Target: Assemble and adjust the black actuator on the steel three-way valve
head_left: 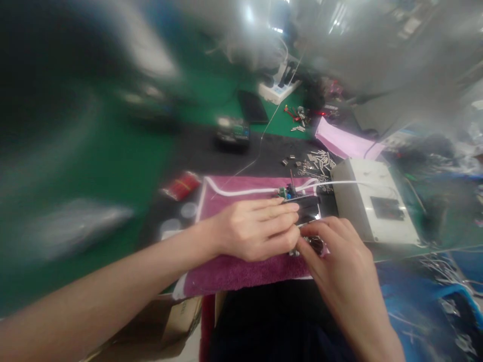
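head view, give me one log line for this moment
left hand: on small dark part | right hand: fingertips at same part | surface: purple towel | right of it: grey box

No legible txt, labels or nos. anywhere; pic too blurry.

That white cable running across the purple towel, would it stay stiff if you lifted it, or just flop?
The white cable would probably flop: it lies in a loose curve across the purple towel. It looks thin, so likely light. Its far end seems joined to a small circuit board, so pulling might drag that along.
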The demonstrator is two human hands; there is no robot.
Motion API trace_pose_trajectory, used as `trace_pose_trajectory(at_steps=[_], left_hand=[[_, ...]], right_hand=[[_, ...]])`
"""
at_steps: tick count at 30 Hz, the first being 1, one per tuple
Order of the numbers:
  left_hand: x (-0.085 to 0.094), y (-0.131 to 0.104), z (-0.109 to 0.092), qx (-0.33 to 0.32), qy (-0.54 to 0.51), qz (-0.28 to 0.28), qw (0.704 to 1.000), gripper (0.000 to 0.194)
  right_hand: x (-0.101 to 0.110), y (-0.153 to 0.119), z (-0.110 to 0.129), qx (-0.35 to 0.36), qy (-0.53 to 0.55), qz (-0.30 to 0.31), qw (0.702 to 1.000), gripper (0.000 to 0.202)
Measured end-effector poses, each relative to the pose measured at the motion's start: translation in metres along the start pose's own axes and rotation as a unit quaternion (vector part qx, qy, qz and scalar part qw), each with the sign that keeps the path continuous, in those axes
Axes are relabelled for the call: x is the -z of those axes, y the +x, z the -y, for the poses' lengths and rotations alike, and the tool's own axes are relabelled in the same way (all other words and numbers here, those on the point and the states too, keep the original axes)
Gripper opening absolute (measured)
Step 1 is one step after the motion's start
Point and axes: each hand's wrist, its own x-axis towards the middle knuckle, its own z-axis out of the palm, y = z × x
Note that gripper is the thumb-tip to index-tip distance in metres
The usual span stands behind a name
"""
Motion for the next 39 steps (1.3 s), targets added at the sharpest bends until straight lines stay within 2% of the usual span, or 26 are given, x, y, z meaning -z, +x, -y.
trace_pose_trajectory(at_steps=[5, 9, 12, 16, 24, 33, 39], left_hand=[[-0.003, -0.003, -0.009, 0.0, -0.022, 0.006, 1.0, 0.01], [-0.001, -0.005, -0.013, 0.014, -0.043, 0.021, 0.999, 0.011], [0.0, -0.005, -0.014, 0.009, -0.021, 0.031, 0.999, 0.009], [0.0, -0.006, -0.014, -0.004, 0.011, 0.035, 0.999, 0.01], [0.002, -0.009, -0.01, 0.002, -0.013, 0.051, 0.999, 0.013], [-0.001, -0.002, -0.008, -0.039, 0.035, 0.032, 0.998, 0.011], [-0.003, 0.004, -0.005, -0.056, 0.031, 0.009, 0.998, 0.008]], right_hand=[[-0.006, -0.012, -0.002, -0.002, 0.03, -0.026, 0.999, 0.003], [-0.019, -0.022, -0.003, -0.019, 0.046, -0.095, 0.994, 0.006], [-0.028, -0.023, -0.004, -0.043, 0.062, -0.13, 0.989, 0.009], [-0.032, -0.02, -0.005, -0.071, 0.097, -0.123, 0.985, 0.006], [-0.032, -0.02, -0.002, -0.108, 0.112, -0.109, 0.982, 0.004], [-0.039, -0.024, 0.005, -0.084, 0.106, -0.157, 0.978, 0.009], [-0.039, -0.025, 0.004, -0.06, 0.096, -0.17, 0.979, 0.01]])
